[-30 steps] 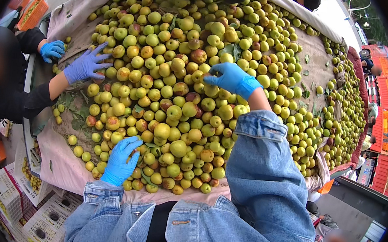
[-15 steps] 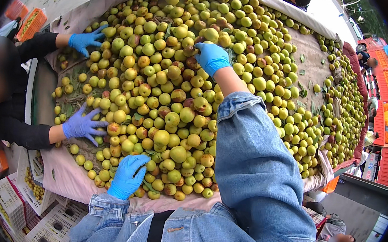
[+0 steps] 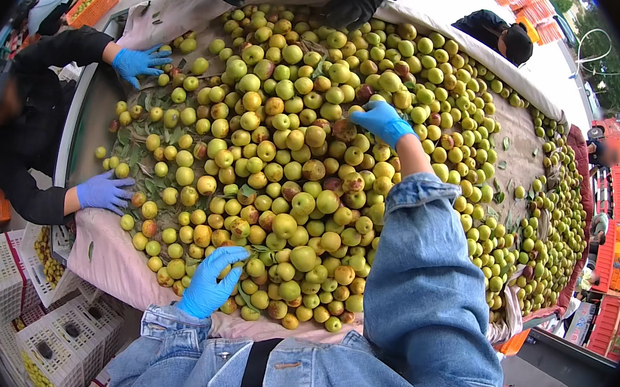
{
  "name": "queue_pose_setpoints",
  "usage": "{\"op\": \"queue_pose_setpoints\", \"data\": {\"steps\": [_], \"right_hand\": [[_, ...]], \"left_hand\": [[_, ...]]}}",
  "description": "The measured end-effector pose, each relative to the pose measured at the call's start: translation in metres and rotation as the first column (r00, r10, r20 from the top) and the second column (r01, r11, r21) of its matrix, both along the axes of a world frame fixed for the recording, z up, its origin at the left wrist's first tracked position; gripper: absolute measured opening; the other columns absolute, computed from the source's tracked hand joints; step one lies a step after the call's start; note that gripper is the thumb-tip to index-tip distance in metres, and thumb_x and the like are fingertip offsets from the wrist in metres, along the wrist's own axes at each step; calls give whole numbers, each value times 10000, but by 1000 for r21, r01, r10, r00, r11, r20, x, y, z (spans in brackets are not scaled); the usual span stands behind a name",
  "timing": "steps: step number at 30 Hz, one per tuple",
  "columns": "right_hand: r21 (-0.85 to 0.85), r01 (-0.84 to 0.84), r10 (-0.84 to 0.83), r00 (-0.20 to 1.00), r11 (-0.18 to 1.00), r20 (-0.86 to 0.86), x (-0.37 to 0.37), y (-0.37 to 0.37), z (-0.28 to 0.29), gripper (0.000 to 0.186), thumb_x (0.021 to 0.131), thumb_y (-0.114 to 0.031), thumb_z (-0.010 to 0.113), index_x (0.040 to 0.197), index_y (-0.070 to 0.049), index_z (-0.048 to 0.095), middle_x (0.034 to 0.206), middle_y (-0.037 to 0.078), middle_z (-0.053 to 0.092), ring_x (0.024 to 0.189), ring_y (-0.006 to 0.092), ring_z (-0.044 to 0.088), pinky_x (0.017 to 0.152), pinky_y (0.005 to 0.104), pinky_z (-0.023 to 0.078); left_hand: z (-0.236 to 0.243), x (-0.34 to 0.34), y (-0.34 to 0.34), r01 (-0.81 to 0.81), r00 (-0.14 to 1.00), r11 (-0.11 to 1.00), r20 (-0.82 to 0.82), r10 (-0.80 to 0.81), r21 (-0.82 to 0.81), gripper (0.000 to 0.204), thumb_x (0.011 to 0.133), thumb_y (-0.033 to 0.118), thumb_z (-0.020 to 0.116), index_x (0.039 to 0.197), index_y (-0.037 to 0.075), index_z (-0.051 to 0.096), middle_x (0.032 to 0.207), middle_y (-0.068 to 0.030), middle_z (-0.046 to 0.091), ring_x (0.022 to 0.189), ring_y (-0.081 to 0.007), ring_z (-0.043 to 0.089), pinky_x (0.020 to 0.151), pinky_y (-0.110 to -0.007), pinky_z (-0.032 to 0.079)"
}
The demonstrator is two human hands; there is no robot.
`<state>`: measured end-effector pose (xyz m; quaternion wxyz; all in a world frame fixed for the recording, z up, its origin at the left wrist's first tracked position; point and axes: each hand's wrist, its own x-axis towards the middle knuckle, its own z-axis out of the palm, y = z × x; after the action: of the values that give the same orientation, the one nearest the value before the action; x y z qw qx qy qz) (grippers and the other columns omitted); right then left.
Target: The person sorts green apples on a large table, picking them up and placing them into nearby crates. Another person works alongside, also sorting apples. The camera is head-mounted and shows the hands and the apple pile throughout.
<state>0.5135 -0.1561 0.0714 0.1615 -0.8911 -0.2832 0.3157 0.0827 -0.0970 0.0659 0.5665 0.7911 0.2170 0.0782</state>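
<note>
Round yellow-green fruits [image 3: 303,258], some with brown patches, lie in a broad heap before me. My right hand [image 3: 384,122], in a blue glove, reaches over the middle of the heap. Its fingers are bent together beside a dark brown fruit [image 3: 344,129]; what lies under them is hidden. My left hand [image 3: 211,283], gloved in blue too, rests at the near edge of the heap. Thumb and fingers stand apart there, with nothing between them, and the fingertips are close to the nearest fruits.
At the left, a co-worker's blue-gloved hand [image 3: 139,64] and purple-gloved hand [image 3: 104,191] touch the table. Dark-gloved hands [image 3: 354,5] belong to another person across the heap. White crates [image 3: 72,338] stand lower left, red and orange crates [image 3: 609,255] far right. Pink cloth [image 3: 110,263] lines the edge.
The whole view has shifted, bringing dark-gloved hands in at the far edge. The co-worker's purple-gloved hand has drawn left off the fruits. My hands stay near the same fruits.
</note>
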Motion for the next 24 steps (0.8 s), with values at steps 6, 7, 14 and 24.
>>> {"op": "queue_pose_setpoints", "data": {"steps": [6,7,14,24], "right_hand": [[604,-112,250,957,789,-150,-190,-64,53,387,746,-223,646,1096,-95,541,798,47,585,656,127,564,555,251,464],[534,-340,412,911,774,-17,-220,-64,68,415,730,-212,645,1114,-93,539,879,67,583,743,170,576,615,271,472],[389,-758,624,652,524,430,-313,-68,42,586,703,-259,629,1263,-186,474,1240,129,452,1138,315,450,917,428,393],[492,-471,391,882,732,263,-318,-62,51,430,707,52,573,1118,-77,581,1226,166,501,1131,318,496,953,376,404]], "left_hand": [[23,36,-30,29,973,-180,-13,230,-983,563,910,507,415,1330,133,383,1294,-127,457,1205,-343,441,960,-615,356],[8,31,-37,-3,965,-346,-94,246,-938,567,903,526,406,1336,160,385,1301,-132,453,1196,-347,445,949,-651,335],[-3,-11,-45,88,867,-506,-184,463,-858,485,909,431,428,1234,72,463,1181,-133,531,1094,-279,519,935,-430,438],[3,-207,74,273,297,-181,-96,950,-945,419,872,376,497,1191,108,534,1132,-144,537,983,-277,539,742,-406,485]]}}
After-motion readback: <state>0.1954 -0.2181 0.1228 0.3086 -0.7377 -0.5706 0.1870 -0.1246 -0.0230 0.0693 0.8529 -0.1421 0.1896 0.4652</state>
